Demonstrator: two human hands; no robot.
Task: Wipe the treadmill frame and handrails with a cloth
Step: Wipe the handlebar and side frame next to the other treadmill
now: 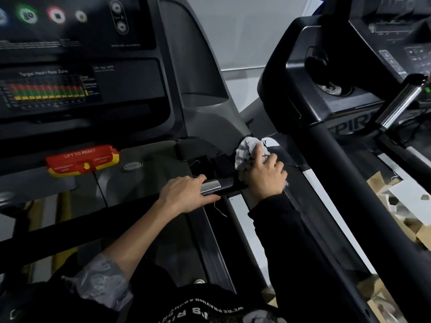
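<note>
Crumpled white cloth [247,155], soft and creased, pressed by right hand [265,176] against dark treadmill frame [210,127] at its handrail [224,185] junction. Left hand [184,194] wraps the handrail's glossy metal plate. Console [77,54] lettering blurred.

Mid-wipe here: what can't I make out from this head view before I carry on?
- Frame surface under the cloth: covered by cloth and right hand.
- Handrail grip section: hidden under the left hand.
- Console small print: blurred.
- Neighbouring treadmill: cut off by the right edge.
</note>
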